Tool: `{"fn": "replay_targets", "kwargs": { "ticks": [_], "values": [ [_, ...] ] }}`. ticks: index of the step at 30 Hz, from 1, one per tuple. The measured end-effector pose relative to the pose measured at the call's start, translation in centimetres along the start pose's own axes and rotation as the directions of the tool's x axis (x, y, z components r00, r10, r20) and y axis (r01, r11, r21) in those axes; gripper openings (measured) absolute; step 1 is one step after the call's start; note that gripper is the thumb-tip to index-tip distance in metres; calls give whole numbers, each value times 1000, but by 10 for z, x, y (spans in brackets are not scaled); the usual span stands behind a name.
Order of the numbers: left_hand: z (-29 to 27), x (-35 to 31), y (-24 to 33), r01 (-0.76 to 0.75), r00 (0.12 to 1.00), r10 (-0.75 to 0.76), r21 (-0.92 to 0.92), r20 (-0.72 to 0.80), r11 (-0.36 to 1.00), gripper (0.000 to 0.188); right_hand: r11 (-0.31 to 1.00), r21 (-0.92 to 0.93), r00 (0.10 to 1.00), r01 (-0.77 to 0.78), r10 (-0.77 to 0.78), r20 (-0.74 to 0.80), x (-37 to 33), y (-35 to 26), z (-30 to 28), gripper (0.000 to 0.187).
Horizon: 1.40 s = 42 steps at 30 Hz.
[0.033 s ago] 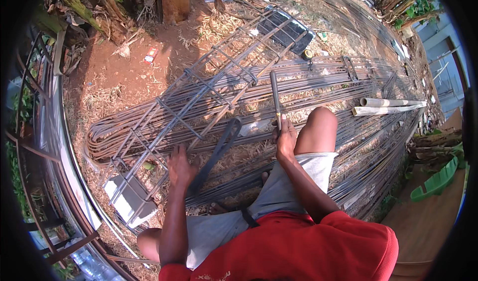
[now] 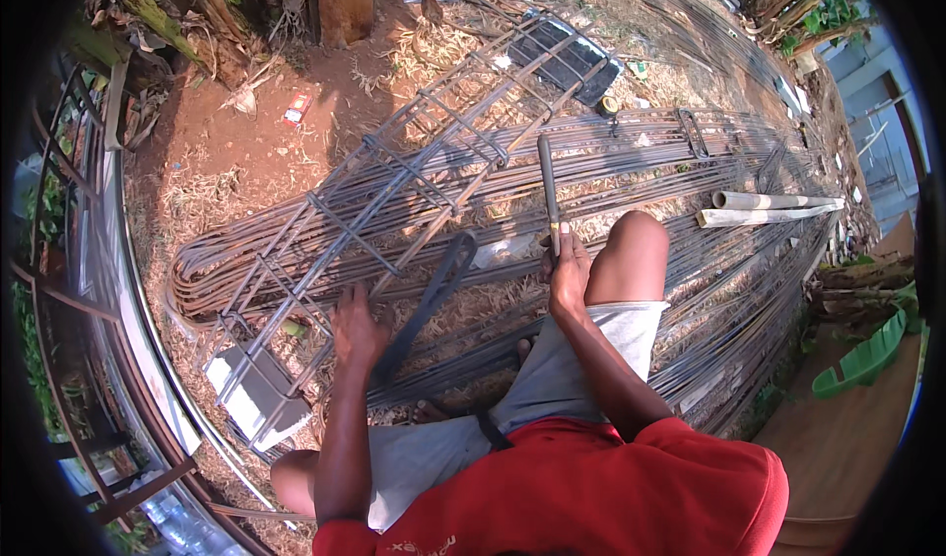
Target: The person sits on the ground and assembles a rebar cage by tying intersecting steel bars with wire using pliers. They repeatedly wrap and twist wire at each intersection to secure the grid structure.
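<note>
Over the coiled rebar bundles (image 2: 631,152), right hand (image 2: 570,272) clamped on a short steel rod (image 2: 548,187), left hand (image 2: 357,327) spread flat beside the rebar cage (image 2: 394,196) and dark bent bar (image 2: 434,295). Likely to slip and pinch fingers, given loose, rolling bars underneath.

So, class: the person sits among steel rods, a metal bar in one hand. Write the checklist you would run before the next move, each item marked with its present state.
1. Right hand grips the grey metal bar tool: ok.
2. Left hand rests on the long rebar cage of rods and square ties: ok.
3. Dark looped steel tie lies between both hands, within reach: ok.
4. Bar's far tip engaged on a rod: cannot tell.
5. Bare knee away from the bar: not ok, it is right beside it.
6. Gloves worn: not ok, both hands bare.
</note>
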State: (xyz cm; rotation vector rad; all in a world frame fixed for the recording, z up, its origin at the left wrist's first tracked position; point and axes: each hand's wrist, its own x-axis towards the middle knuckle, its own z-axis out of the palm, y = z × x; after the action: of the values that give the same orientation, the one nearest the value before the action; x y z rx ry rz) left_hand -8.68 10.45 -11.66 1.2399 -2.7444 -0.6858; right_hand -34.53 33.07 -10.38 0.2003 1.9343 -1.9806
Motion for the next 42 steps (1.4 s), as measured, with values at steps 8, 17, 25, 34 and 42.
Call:
{"fn": "replay_targets", "kwargs": {
  "ticks": [8,17,25,34,42],
  "values": [
    [15,30,11,35,999,-35,-9,-29,999,39,992,116,976,42,-16,-216,4,5,-30,46],
    [12,35,10,114,993,-114,14,-23,993,32,990,-42,970,135,-141,-198,48,53,-31,52],
    [-12,29,20,128,990,-130,-39,-50,991,36,968,231,992,-102,83,91,168,-52,31,44],
    [-48,46,20,210,977,-210,21,19,977,41,914,255,939,-317,265,218,227,-18,91,48],
    [-47,51,36,242,970,-241,39,-32,969,50,765,501,912,-404,296,283,228,-26,121,45]
  ]
}}
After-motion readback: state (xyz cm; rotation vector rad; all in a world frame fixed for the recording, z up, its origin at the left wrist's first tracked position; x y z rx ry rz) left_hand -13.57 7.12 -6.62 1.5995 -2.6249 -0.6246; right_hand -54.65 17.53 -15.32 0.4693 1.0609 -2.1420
